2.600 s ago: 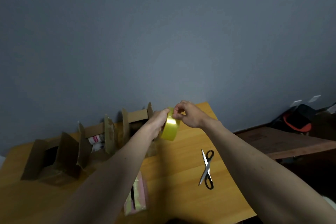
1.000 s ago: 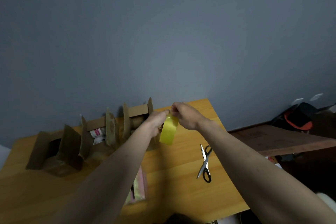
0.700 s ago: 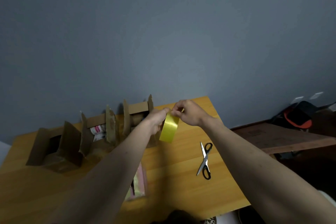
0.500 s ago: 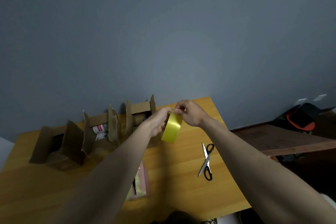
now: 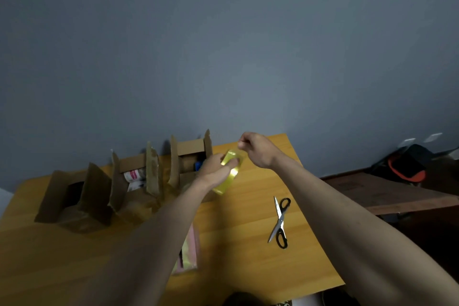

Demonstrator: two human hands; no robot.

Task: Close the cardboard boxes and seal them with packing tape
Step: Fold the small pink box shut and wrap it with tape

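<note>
My left hand (image 5: 215,167) grips a yellow roll of packing tape (image 5: 227,176) above the wooden table (image 5: 238,218). My right hand (image 5: 258,149) pinches the tape's free end just up and right of the roll, with a short strip pulled out between them. Three open cardboard boxes stand in a row along the wall: the left box (image 5: 72,202), the middle box (image 5: 134,181) and the right box (image 5: 190,156), all with flaps upright. The left forearm hides part of the right box.
Black-handled scissors (image 5: 280,221) lie on the table to the right of my arms. A pink and yellow packet (image 5: 190,251) lies near the front, partly under my left forearm. A dark wooden board (image 5: 387,191) and a black and orange bag (image 5: 404,169) sit right of the table.
My right hand has lifted up and to the right from the roll, drawing out a short strip of tape. The left hand keeps the roll, now tilted lower.
</note>
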